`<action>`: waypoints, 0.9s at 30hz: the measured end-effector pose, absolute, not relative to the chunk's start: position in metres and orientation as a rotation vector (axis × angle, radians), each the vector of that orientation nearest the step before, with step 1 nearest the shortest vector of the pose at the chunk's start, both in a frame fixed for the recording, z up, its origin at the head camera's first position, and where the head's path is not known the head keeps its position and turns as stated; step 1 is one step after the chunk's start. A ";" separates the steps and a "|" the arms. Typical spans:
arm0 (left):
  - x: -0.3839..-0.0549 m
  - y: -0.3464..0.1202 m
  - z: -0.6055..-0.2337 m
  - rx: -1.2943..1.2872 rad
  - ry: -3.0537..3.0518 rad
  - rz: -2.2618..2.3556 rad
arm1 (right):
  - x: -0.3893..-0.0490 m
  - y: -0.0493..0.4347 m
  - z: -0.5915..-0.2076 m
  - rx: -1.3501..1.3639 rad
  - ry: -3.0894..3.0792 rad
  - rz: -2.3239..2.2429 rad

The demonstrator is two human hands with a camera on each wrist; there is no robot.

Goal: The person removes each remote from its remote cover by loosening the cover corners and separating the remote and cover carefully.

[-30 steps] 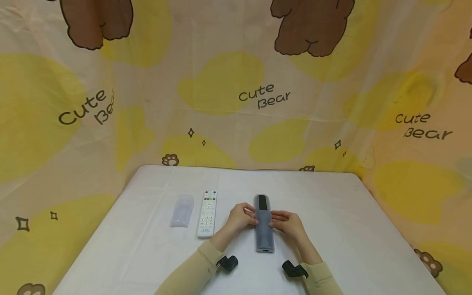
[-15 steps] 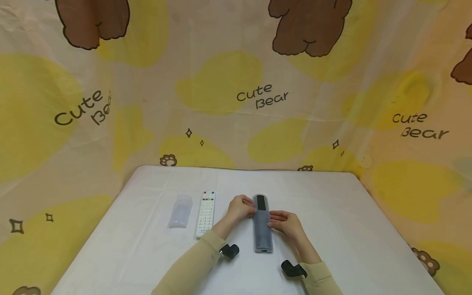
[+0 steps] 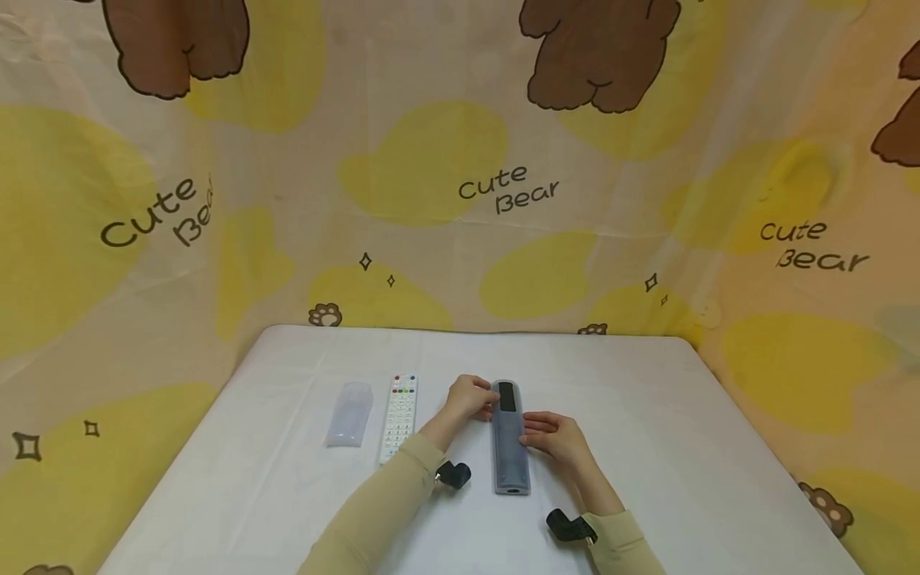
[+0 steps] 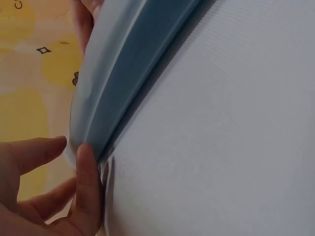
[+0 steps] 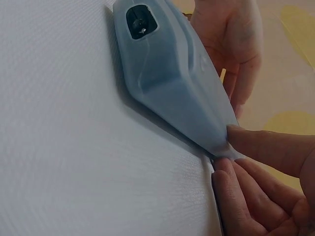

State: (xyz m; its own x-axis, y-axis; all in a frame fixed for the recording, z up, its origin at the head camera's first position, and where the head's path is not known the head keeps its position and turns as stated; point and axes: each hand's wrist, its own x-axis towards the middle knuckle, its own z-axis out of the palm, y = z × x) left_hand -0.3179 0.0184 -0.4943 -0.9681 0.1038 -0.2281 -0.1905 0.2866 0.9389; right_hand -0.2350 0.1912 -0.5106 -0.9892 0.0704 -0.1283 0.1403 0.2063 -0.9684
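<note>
A remote control point(image 3: 511, 447) in a translucent blue-grey cover lies lengthwise on the table, its dark display at the far end. My left hand point(image 3: 469, 399) holds its left edge beside the display. In the left wrist view, one finger point(image 4: 87, 167) touches the cover's lower edge and another fingertip sits just above it. My right hand point(image 3: 561, 438) pinches the right edge near the middle. The right wrist view shows a fingertip point(image 5: 237, 135) on the cover and other fingers low at its side, plus the cover's end with a dark opening.
To the left lie a white remote control point(image 3: 399, 415), partly behind my left sleeve, and a clear plastic sleeve point(image 3: 350, 414). The white table point(image 3: 632, 383) ends at a patterned cloth backdrop point(image 3: 431, 184). Black wrist cameras point(image 3: 568, 527) sit at both cuffs.
My left hand has slid forward along the covered remote's left edge, up to the display. The right hand stays at the right edge. The view has shifted slightly.
</note>
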 end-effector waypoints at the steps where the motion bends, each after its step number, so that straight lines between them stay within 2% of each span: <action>1: -0.319 0.019 -0.495 -0.081 2.316 1.735 | -0.235 0.191 -0.511 0.207 2.391 -1.937; 17: -0.323 0.020 -0.494 0.003 2.554 1.657 | -0.235 0.191 -0.509 0.163 2.353 -1.939; 27: -0.324 0.019 -0.477 0.010 2.609 1.722 | -0.234 0.193 -0.503 0.141 2.308 -1.989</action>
